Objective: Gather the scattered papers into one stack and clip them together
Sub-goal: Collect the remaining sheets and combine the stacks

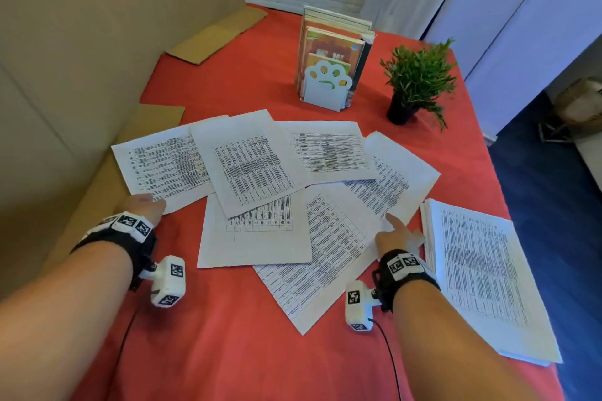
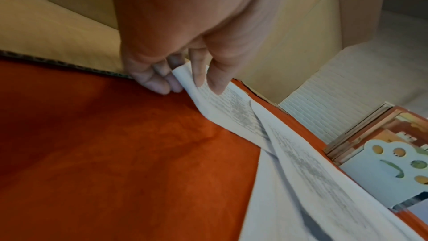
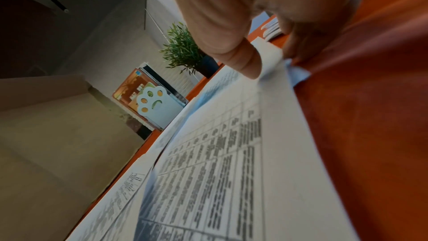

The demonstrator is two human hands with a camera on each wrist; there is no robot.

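Several printed sheets (image 1: 250,166) lie fanned and overlapping on the red tablecloth (image 1: 228,335). My left hand (image 1: 143,205) pinches the near corner of the leftmost sheet (image 1: 163,166). In the left wrist view its thumb lies on top and its fingers (image 2: 162,83) underneath that sheet (image 2: 222,109), with the corner lifted. My right hand (image 1: 395,231) holds the right corner of a gridded sheet (image 1: 329,251). In the right wrist view its thumb (image 3: 245,61) presses on the sheet (image 3: 231,153), fingers curled behind the raised edge. A thicker paper stack (image 1: 482,270) lies at the right.
A white paw-shaped bookend (image 1: 325,81) with upright books stands behind the sheets, and a small potted plant (image 1: 417,81) is to its right. Cardboard panels (image 1: 65,75) wall off the left side. The table's right edge drops to a blue floor (image 1: 553,205).
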